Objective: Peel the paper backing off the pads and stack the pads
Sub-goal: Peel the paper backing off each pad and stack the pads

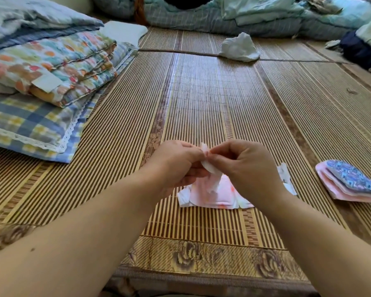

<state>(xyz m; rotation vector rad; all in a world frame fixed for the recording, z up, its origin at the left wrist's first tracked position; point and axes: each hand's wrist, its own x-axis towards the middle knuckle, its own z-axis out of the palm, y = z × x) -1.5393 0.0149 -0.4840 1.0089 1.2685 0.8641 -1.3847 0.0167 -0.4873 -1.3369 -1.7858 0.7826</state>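
My left hand (176,163) and my right hand (244,166) meet above the bamboo mat (201,93), both pinching a small white pad (208,166) between the fingertips. Whether its paper backing is on or coming off is hidden by my fingers. Below my hands lies a loose heap of white and pink pads and paper (212,194). A white strip (286,176) pokes out behind my right wrist. To the right sits a stack of pink pads (347,183) with a blue patterned one on top.
Folded quilts and a checked pillow (36,116) are piled at the left. A crumpled white cloth (239,48) lies far on the mat. Bedding and clothes line the back and the far right.
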